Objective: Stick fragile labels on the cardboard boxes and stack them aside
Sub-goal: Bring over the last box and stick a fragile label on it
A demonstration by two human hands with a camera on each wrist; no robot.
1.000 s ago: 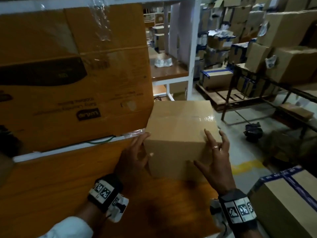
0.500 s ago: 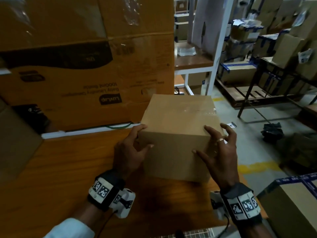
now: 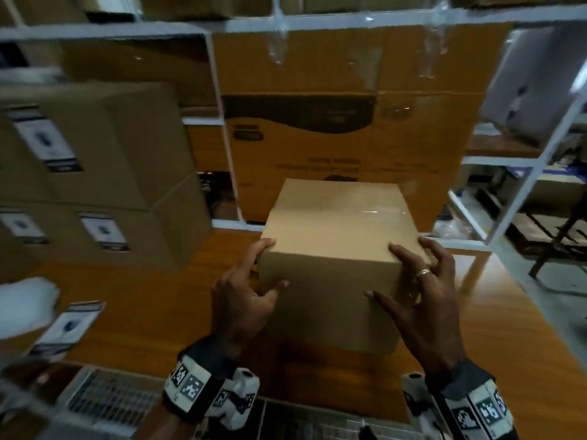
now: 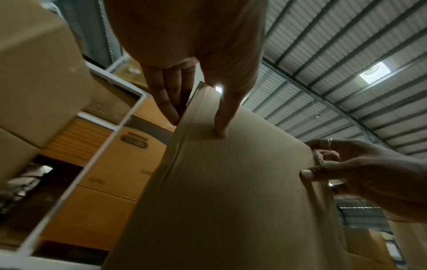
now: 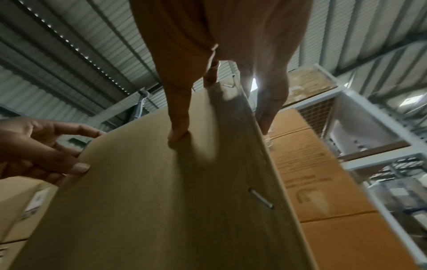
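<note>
Progress check, left to right. Labelled boxes (image 3: 95, 192) are stacked far left of the left-hand fingers, each showing a white-and-black sticker, so that part looks done for at least three of them. Loose label sheet (image 3: 68, 328) lies on the wooden table (image 3: 152, 300), left of and below the left wrist; print too blurred to read, likely the fragile labels.

Left hand (image 3: 241, 300) grips the near-left corner of the plain box (image 3: 336, 236): fingers flat on the left side, thumb pressing the front face. From the left wrist view the fingers run straight along the box edge, not curled.

Plain box sits between both hands, just past the thumbs, bottom on or near the table; can't tell if it's lifted. No label visible on the top or front face. Top has clear tape.

Right hand (image 3: 419, 300) mirrors it at the near-right corner: thumb on the front face, fingers spread over the top edge and right side, ring on one finger.

Judgement: current box is being positioned, still needs label, then stacking. How many boxes remain: can't tell.
</note>
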